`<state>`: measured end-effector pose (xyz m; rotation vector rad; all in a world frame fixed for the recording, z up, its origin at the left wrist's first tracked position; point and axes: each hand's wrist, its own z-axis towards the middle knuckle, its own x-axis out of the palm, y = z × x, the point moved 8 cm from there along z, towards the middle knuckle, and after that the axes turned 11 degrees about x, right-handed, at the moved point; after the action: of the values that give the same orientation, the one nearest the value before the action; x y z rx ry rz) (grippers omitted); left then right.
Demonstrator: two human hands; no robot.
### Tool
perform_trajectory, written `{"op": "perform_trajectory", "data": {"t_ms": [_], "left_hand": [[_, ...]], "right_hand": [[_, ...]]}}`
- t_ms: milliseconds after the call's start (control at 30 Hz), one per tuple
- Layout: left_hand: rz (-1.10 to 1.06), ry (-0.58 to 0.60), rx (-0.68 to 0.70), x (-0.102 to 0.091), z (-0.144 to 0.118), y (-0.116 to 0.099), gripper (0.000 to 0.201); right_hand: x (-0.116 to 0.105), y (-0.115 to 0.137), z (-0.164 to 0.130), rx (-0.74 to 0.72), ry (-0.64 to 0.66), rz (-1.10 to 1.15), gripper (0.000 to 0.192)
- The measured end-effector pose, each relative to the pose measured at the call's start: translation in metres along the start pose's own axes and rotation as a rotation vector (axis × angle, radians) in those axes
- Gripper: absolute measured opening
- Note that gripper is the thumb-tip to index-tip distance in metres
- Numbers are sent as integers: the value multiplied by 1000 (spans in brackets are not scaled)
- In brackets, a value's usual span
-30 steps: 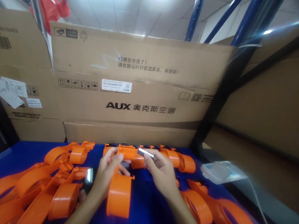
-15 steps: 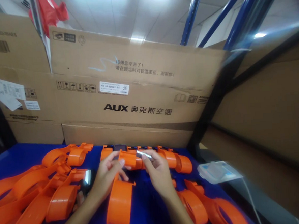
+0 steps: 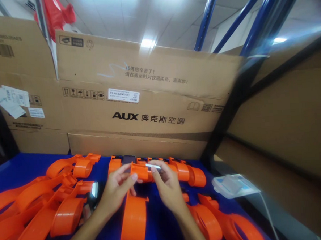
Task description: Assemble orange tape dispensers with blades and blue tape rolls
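Head view: an orange plastic housing (image 3: 135, 212) is held between both hands above the blue work surface (image 3: 24, 166), its rounded body hanging toward the wearer and its narrow neck gripped at the top. The left hand (image 3: 116, 191) is closed around the neck from the near-left side, fingers curled over it, while the right hand (image 3: 166, 186) is pinched on a small shiny metal strip (image 3: 153, 166) that is pressed against the neck's far end. The strip is judged to be in the middle of being fitted; whether it is fully seated cannot be told. To the left of the hands a loose heap of orange housings (image 3: 41, 210) is spread, beyond the fingertips a row of further housings (image 3: 185, 171) is laid along the cardboard boxes (image 3: 148, 99), and to the right a clear plastic packet (image 3: 233, 186) is seen. Many pieces appear left to handle.
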<state>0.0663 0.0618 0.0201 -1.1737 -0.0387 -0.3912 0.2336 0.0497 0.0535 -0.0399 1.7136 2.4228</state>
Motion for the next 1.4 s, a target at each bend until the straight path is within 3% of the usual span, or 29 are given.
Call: {"op": "perform_trajectory", "data": {"t_ms": [100,200,500,867,1267,1400], "left_hand": [[24,-36,14,-4,3,2,62],[35,-88,45,-9,4,1,63],[63,-98,53,-14,4,-2,58],[91,-85,26,-13,4,-2,64],[107,1,57,-9,10,3,41],[59,-40,30,-11,11,3,38]], "right_hand": [[-11,-3,1,-11,-141,23,36],[-22,-3,0,-31,-241,38,27],[-20,6,-6,-140,-257,-65,23],[0,20,-14,-203,-141,-206,30],[21,12,-13,-244,74,-409,31],[24,11,-12,-245,125,-470,40]]}}
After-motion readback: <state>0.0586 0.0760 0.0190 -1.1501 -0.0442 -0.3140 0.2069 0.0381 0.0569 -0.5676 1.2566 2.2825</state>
